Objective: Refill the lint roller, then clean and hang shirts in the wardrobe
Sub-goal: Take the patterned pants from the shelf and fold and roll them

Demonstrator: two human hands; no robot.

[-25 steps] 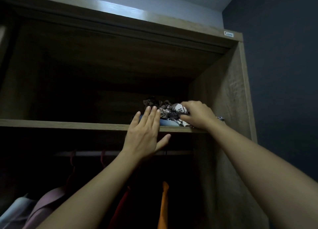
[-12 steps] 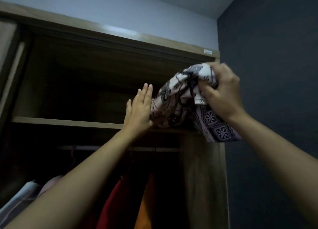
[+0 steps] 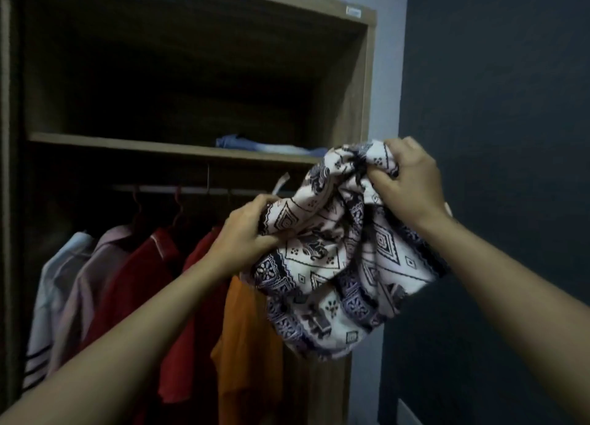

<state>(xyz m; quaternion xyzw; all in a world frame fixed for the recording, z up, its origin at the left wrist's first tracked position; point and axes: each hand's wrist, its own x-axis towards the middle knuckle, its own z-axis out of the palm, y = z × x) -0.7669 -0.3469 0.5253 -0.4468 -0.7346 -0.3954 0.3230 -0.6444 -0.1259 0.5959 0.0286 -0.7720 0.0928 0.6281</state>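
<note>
The left hand (image 3: 242, 233) is gripping the left edge of the black-and-white patterned shirt (image 3: 335, 265); the right hand (image 3: 405, 181) is clutching its bunched top. The shirt is hanging before the right edge of the wardrobe (image 3: 351, 105). The label (image 3: 353, 11) at its top right corner is showing illegible text.

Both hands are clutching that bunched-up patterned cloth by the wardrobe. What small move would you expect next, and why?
Probably drawing the hands apart to open out the patterned garment. The left hand grips one edge, the right hand grips a crumpled fold higher up, and the cloth hangs bunched between them; it likely needs spreading before cleaning or hanging.
</note>
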